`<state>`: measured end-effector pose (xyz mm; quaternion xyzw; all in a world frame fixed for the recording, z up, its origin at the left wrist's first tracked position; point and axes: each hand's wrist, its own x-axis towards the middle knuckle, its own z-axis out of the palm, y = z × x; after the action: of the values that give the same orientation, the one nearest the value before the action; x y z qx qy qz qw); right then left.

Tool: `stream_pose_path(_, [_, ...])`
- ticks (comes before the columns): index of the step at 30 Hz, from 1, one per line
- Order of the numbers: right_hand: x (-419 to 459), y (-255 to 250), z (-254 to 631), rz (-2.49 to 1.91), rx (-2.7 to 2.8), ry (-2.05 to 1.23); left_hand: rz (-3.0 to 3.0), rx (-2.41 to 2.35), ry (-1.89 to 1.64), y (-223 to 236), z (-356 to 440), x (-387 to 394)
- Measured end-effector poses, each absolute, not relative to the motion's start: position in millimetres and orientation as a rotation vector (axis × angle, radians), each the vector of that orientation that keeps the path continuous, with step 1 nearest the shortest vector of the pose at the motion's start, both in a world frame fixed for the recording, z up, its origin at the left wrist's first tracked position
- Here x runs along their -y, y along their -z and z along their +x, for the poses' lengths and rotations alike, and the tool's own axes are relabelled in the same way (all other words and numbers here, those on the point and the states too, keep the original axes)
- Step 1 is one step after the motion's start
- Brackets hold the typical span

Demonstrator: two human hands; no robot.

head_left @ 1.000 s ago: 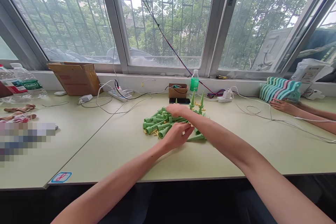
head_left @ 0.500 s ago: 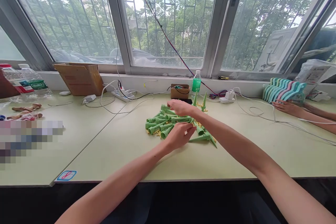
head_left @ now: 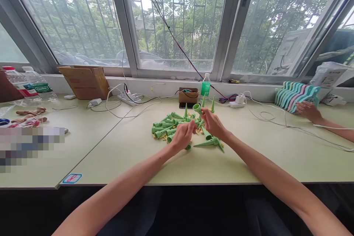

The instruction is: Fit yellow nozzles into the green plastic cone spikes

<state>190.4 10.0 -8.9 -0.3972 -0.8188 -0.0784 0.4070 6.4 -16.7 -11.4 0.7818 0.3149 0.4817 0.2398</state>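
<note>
Between the thumb and fingers of my right hand (head_left: 213,123) is a green plastic watering spike (head_left: 197,108), hollow, its wide open end tilted up toward me. My left hand (head_left: 183,134) is closed in a pinch just left of it, low over the pile; what its fingertips hold, if anything, is too small to make out. Under and around both hands lies a heap of similar green spikes (head_left: 163,132), mixed with small yellow plastic pieces (head_left: 165,137). Several spikes stand point up behind the hands, one of them a tall spike (head_left: 212,104) at the right.
Behind the heap are a small cardboard box (head_left: 188,96), a dark phone (head_left: 186,106) and a green-labelled bottle (head_left: 205,85). A power strip (head_left: 129,98) and loose cables lie along the wall. At right, another person's hand (head_left: 309,111) touches a row of hangers (head_left: 297,96).
My right hand has drawn back and right from the far side of the heap, lifting a green spike. My left hand has shifted slightly left and its fingers are pinched.
</note>
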Motion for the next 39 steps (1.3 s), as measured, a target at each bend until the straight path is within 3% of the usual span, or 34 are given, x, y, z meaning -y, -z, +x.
stream_pose_path(9, [1,9,182,-1.053,2.270,0.406,1.586,-0.808,-1.457,5,0,-2])
stream_pose_path(21, [2,8,182,-0.955,2.093,0.158,1.586,-0.820,-1.288,3,0,0])
stream_pose_path(39, [1,9,184,-1.021,2.013,0.133,1.699,-0.874,-1.197,3,0,3])
